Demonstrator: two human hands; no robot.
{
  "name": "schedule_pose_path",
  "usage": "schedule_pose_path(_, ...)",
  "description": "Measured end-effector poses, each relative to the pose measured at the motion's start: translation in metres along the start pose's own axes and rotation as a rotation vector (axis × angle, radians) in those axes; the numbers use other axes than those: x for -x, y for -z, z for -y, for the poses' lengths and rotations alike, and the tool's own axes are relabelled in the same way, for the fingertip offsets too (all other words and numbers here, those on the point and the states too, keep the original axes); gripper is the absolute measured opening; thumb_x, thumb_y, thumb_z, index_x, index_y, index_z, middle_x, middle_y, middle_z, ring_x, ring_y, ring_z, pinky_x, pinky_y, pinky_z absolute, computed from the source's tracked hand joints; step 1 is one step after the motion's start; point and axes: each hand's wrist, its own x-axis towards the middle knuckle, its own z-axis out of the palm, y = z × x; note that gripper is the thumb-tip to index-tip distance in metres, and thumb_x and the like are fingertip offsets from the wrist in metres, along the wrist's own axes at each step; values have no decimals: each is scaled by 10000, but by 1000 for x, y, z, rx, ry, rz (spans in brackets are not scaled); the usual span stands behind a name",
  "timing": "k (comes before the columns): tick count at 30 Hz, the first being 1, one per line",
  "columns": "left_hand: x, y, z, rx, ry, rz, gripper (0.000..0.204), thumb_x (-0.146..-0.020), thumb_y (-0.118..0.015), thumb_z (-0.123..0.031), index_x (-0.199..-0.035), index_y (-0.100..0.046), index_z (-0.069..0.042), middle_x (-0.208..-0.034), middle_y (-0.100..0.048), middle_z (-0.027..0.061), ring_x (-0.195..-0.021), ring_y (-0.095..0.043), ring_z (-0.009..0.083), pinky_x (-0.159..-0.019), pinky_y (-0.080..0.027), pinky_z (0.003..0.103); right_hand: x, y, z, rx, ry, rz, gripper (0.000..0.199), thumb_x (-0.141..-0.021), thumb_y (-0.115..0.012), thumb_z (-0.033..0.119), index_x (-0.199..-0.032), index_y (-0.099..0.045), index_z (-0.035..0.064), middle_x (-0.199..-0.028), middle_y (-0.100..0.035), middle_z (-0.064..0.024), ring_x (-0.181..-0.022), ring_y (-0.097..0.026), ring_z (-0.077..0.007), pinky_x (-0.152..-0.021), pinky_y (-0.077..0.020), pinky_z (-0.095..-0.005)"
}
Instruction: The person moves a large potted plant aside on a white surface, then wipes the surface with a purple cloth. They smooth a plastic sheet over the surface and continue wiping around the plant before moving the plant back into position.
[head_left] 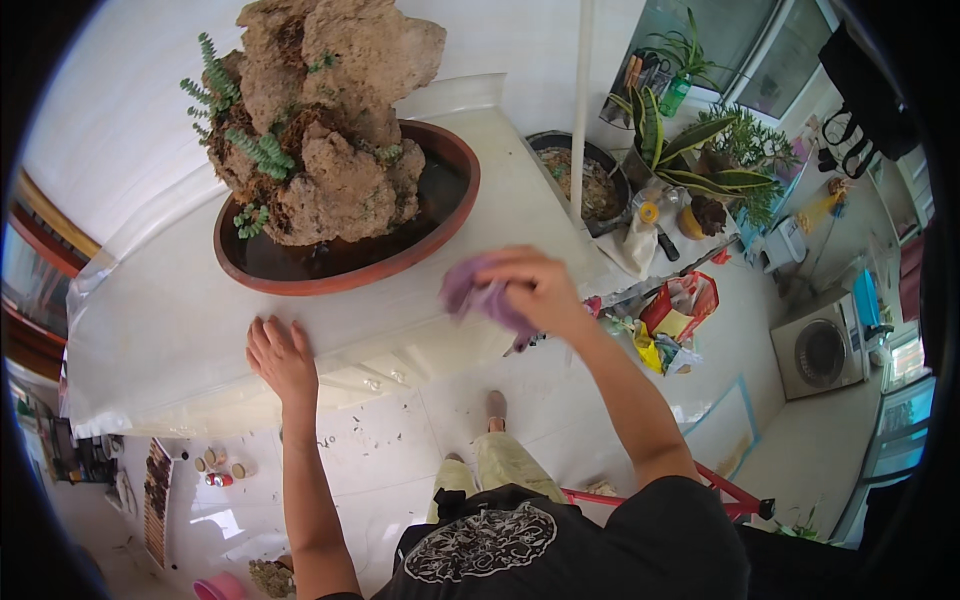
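My right hand (530, 290) grips a crumpled purple cloth (490, 295), slightly smeared by motion, over the right part of the table's front edge. Flat on the covered table (170, 330), near its front edge, rests my left hand (283, 358) with the fingers apart and nothing in it. Between and beyond the hands stands a reddish-brown oval pot (345, 280) with dark water inside. A large rough tan rock (350, 180) rises from it, with green succulents (262, 152) growing on its left side.
A white pole (582, 110) stands right of the table. Beside it are a dark round planter (605, 180) of soil and a striped-leaf plant (655, 140). Colourful bags (680, 310) lie lower right, near a washing machine (820, 345). Jars (215, 460) stand on the tiled floor (350, 450).
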Motion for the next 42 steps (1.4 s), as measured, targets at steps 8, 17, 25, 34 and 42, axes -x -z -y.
schedule_pose_path(8,0,8,-3,-27,70,70,382,-945,-523,-278,-1216,-528,-9,-1333,-481,197,-1273,-422,357,-1062,-283,517,-119,52,-70,-143,-101,-338,381,-832,-453,-11,-1135,-683,8,-1119,-685,-118,-999,-617,-142,-894,-452,-230)
schedule_pose_path(17,-5,10,-12,-28,81,105,404,-951,-506,-272,-1254,-516,-5,-1350,-473,195,-1289,-410,358,-1077,-262,495,-199,63,-200,710,-81,108,449,-823,-561,158,-1269,-612,135,-1396,-474,-223,-1323,-407,-366,-1102,-338,-406)
schedule_pose_path(25,-2,14,-10,-51,95,96,378,-946,-501,-274,-1204,-536,0,-1321,-499,199,-1281,-421,357,-1068,-272,488,-89,42,-129,591,52,127,325,-789,-575,128,-1085,-708,121,-1276,-600,-110,-1224,-522,-319,-1020,-434,-398)
schedule_pose_path(34,0,-3,-4,-48,77,0,357,-925,-529,-293,-1172,-559,-37,-1302,-515,183,-1259,-442,345,-1032,-307,526,7,-62,-7,642,153,-35,271,-723,-609,99,-952,-749,140,-1121,-682,-55,-1036,-641,-253,-842,-538,-354)
schedule_pose_path(42,-8,13,43,402,186,214,331,-988,-470,-260,-1263,-571,-108,-1396,-464,182,-1322,-402,333,-1072,-260,567,3,-101,41,-130,-15,-37,329,-755,-486,-25,-951,-734,65,-1006,-703,-99,-881,-666,-198,-795,-544,-319)
